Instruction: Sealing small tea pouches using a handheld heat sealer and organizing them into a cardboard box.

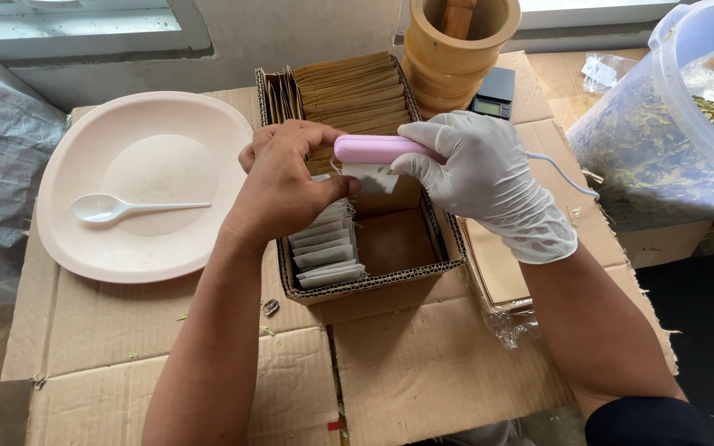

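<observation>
Left hand (284,183): bare, fingers closed in a pinch on a small white sachet (371,178), held above the cardboard box (373,281).

Right hand (483,175): in a white glove, fingers wrapped round a pink handheld sealer (373,149). The sealer lies level, pressed along the top edge of the sachet. A thin white cord (562,172) runs from the glove toward the right.

Cardboard box: open, on flattened cardboard sheets (423,363). Its far part is packed with upright brown paper envelopes (355,91). A row of white sachets (324,248) stands along the near left side; the near right part shows bare floor.

Plate (68,223): pale pink, round, left of the box, with a white plastic spoon (113,206) lying in it.

Wooden mortar (456,45): behind the box, pestle standing inside. A small black scale (493,93) sits just beside it.

Plastic tub (679,124): clear, at right, tilted, filled with dried green leaves.

Stack of brown paper sheets (497,264): under the right forearm, just beside the box, in clear wrapping.
</observation>
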